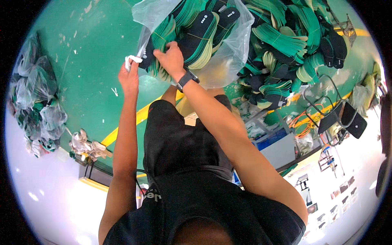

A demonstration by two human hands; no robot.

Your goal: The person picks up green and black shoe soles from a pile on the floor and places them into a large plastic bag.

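Item: one translucent, colourless plastic bag (232,61), gaping, ahead of the person above the green painted floor (94,45); hands at its near left side.

Contents: banded stacks of flat, elongated insoles. Among them, one black-faced stack with green and pale yellow edges (196,36), and one stack showing bright green layered edges (163,34).

Left hand (130,77): thumb and fingers pinched on a white twisted strip (134,60) at the bag's left margin; cloth or plastic, cannot tell.

Right hand (172,61): at the near end of the green-edged stack, thumb apart from the fingers; whether it grips the stack or only rests there, cannot tell. Dark wristwatch (188,79) at the wrist.

Orientation: black-faced stack ahead and to the right of the right hand, the nearer of the two; long axis slanting from far right to near left, its near end beside that wrist. White strip lies left of the right hand.

Adjacent, right: loose heap of green, black and pale yellow insole bundles (281,43).
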